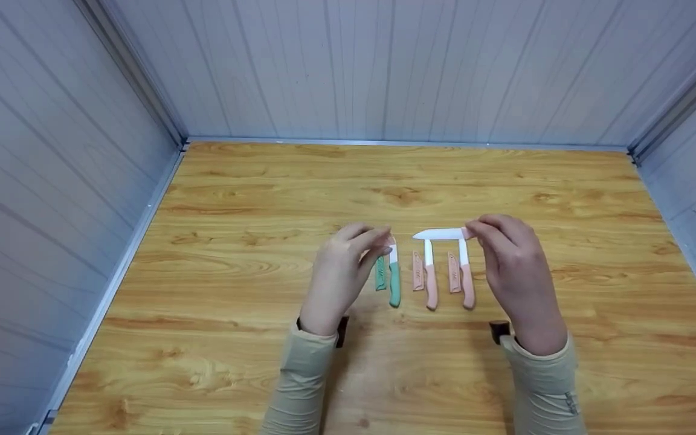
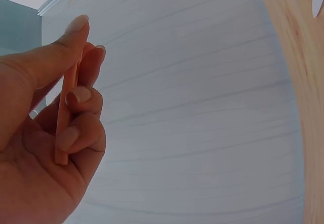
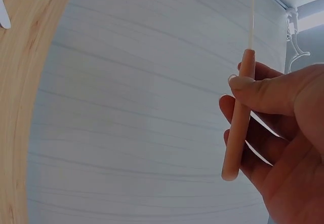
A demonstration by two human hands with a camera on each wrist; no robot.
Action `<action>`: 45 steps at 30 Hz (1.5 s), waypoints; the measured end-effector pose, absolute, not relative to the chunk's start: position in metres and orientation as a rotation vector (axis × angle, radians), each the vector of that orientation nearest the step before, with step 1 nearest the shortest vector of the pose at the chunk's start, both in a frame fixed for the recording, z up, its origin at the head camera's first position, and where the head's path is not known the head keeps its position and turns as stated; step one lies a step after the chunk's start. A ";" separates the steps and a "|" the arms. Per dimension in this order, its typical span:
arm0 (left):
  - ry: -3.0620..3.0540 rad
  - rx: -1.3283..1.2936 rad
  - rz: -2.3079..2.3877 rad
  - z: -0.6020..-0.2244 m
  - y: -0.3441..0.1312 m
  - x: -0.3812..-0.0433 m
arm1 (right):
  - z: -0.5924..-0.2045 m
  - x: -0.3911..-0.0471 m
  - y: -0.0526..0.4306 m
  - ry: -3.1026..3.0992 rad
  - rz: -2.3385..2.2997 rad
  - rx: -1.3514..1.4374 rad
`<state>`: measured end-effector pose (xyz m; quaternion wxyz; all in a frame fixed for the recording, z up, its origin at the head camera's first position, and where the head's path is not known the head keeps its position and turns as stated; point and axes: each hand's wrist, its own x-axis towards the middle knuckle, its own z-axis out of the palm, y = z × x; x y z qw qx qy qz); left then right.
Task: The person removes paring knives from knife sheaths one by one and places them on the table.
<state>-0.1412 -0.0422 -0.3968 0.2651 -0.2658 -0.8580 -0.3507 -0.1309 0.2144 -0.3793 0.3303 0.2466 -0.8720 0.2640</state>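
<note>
My right hand [image 1: 520, 272] pinches a knife by its pink handle [image 3: 238, 127], thumb on one side and fingers on the other. Its white blade [image 1: 438, 234] points left toward my left hand [image 1: 339, 266]. Between the thumb and curled fingers of that left hand is a slim pink blade sheath [image 2: 64, 115], seen edge-on in the left wrist view. Blade tip and sheath stand a short gap apart. Just below the left fingers lie a green-handled knife [image 1: 394, 284] and its green sheath [image 1: 380, 275], their upper ends close to the fingertips.
Two pink-handled knives [image 1: 431, 287] [image 1: 467, 287] lie on the wooden table [image 1: 263, 199] with white blades pointing away. A pink sheath [image 1: 417, 272] and another pink sheath [image 1: 454, 273] lie to the left of each. Pale panel walls [image 1: 360, 72] enclose the back and sides.
</note>
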 end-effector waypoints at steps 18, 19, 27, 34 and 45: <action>-2.441 -0.844 -1.067 -0.401 -0.032 -0.141 | -0.391 -0.135 0.211 -2.378 0.743 0.563; -2.447 -0.844 -1.086 -0.401 -0.031 -0.141 | -0.391 -0.135 0.211 -2.385 0.747 0.554; -2.440 -0.873 -1.303 -0.403 -0.025 -0.143 | -0.393 -0.138 0.211 -2.443 0.917 0.511; -2.407 -0.942 -1.400 -0.405 -0.022 -0.144 | -0.395 -0.140 0.211 -2.482 1.068 0.403; -2.288 -1.025 -1.805 -0.416 -0.001 -0.145 | -0.398 -0.143 0.210 -2.506 1.214 0.277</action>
